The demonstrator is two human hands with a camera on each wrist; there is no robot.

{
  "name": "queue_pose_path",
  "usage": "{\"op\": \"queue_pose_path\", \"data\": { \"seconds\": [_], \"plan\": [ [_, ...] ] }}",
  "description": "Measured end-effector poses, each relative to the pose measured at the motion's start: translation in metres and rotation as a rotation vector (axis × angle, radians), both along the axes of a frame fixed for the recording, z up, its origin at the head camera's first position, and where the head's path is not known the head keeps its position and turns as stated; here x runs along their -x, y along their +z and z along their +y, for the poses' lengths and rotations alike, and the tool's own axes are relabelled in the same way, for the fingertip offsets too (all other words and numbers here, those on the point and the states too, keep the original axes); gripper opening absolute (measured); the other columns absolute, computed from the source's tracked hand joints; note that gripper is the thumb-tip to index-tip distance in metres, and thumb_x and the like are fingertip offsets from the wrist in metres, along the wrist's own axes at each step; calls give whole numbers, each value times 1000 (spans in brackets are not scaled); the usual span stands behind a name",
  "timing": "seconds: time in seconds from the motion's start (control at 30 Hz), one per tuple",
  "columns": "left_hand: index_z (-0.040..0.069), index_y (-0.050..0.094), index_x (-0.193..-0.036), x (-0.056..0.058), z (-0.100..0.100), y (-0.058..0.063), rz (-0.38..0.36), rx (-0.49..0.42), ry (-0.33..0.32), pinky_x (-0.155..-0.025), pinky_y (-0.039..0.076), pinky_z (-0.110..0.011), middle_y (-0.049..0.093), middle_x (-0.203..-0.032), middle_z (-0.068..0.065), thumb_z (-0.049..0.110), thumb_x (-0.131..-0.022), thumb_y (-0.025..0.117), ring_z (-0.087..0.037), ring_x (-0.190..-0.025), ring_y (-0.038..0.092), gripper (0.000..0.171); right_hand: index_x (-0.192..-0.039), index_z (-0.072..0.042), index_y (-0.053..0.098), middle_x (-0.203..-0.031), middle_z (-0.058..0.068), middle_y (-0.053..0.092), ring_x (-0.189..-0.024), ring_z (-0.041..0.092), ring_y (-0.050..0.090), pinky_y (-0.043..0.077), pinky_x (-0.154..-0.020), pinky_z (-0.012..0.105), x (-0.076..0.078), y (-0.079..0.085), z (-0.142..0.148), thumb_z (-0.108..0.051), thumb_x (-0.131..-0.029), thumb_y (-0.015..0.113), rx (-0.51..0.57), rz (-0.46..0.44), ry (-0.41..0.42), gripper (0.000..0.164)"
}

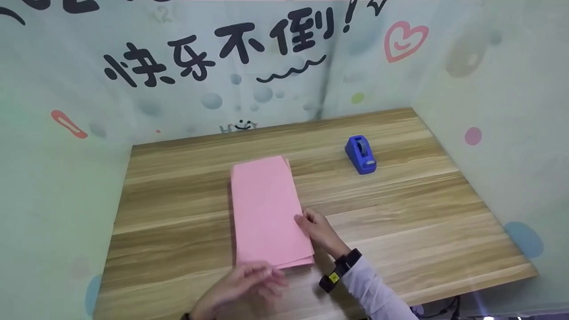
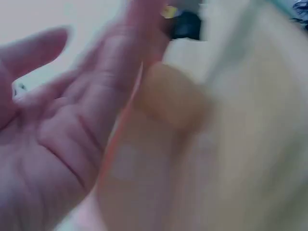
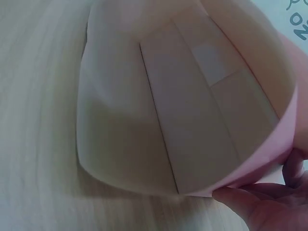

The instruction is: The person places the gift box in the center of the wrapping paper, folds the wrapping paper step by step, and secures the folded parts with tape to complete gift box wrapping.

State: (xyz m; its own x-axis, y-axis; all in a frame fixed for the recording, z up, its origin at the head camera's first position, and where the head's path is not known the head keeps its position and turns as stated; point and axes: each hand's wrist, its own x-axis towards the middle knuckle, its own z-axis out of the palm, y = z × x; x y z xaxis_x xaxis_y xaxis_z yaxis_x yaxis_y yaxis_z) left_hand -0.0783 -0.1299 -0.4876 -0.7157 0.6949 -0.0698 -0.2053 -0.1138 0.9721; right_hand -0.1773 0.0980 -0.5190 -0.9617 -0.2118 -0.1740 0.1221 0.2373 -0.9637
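A pink folded paper [image 1: 269, 213] lies lengthwise on the table, its edges slightly out of line at the bottom right. My right hand [image 1: 322, 231] pinches its right edge between thumb and fingers. In the right wrist view the paper [image 3: 118, 130] gapes like a sleeve, tan inside with flat overlapping flaps, and the right hand [image 3: 269, 207] grips its pink edge. At the bottom edge my left hand [image 1: 242, 284] is blurred, fingers extended. Up close, the left palm [image 2: 57, 144] is beside the paper's edge; whether it touches is unclear.
A blue tape dispenser [image 1: 361, 155] stands toward the back right of the wooden table [image 1: 169, 213]. Printed pale curtains [image 1: 284, 102] enclose the back and both sides. Some dark cables [image 1: 444, 309] hang beyond the front right edge.
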Motion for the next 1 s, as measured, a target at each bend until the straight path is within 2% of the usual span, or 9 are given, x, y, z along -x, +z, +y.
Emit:
{"op": "queue_pose_path", "data": {
  "seconds": [0.07, 0.13, 0.17, 0.23, 0.33, 0.43, 0.53, 0.73, 1.0],
  "plan": [
    [-11, 53, -117, 24, -4, 9, 220, 105, 202, -85, 52, -44, 57, -115, -33, 15, -98, 43, -19, -98, 65, 33, -72, -10, 45, -66, -3, 42, -63, 10, 43, 35, -53, 19, 1, 1, 1, -25, -92, 55, -14, 1, -5, 27],
    [-2, 60, -115, 50, -6, 13, 428, 327, 406, -94, 48, -43, 60, -119, -22, 16, -96, 49, -23, -108, 59, 28, -72, -10, 45, -66, -3, 42, -62, 10, 42, 35, -52, 19, 2, 1, 2, -24, -93, 55, -22, 0, -3, 27],
    [4, 62, -115, 62, -6, 13, 514, 458, 473, -100, 43, -44, 59, -123, -16, 17, -95, 52, -24, -115, 55, 26, -72, -9, 45, -65, -4, 41, -61, 9, 41, 34, -52, 19, 2, 0, 3, -24, -93, 55, -25, 1, 0, 27],
    [10, 62, -118, 85, -5, 7, 716, 687, 523, -108, 31, -50, 54, -132, -10, 20, -94, 53, -31, -127, 44, 27, -73, -8, 46, -65, -4, 40, -60, 9, 40, 33, -52, 19, 3, 0, 4, -24, -93, 55, -31, 3, 10, 27],
    [16, 55, -130, 109, -2, -5, 910, 911, 422, -112, 11, -59, 41, -146, -6, 28, -96, 48, -37, -139, 24, 37, -75, -7, 46, -66, -4, 40, -61, 9, 40, 33, -53, 19, 4, -1, 6, -24, -93, 56, -47, 14, 31, 26],
    [24, 41, -141, 119, 3, -16, 968, 1053, 277, -114, 4, -56, 29, -153, 0, 37, -98, 39, -34, -142, 15, 45, -77, -7, 46, -69, -4, 41, -65, 9, 41, 34, -56, 19, 6, 2, 7, -21, -91, 57, -88, 23, 61, 22],
    [28, 32, -145, 122, 6, -22, 994, 1123, 218, -115, 2, -53, 22, -155, 2, 40, -99, 33, -32, -144, 11, 47, -79, -7, 46, -71, -3, 42, -66, 10, 42, 34, -57, 20, 11, 10, 7, -17, -87, 58, -132, 29, 75, 18],
    [28, 31, -145, 123, 8, -24, 1038, 1163, 247, -116, 3, -51, 21, -155, 4, 39, -100, 31, -30, -144, 11, 47, -79, -7, 54, -68, -2, 48, -60, 10, 45, 38, -52, 21, 32, 30, -1, -28, -90, 58, -212, -12, 45, 24],
    [28, 33, -144, 123, 5, -24, 1046, 1136, 258, -115, 4, -52, 23, -155, 3, 40, -99, 32, -31, -144, 12, 47, -64, -12, 49, -57, -4, 46, -51, 9, 42, 33, -45, 20, 41, 29, -6, -19, -91, 55, -240, 8, 27, 29]
  ]
}}
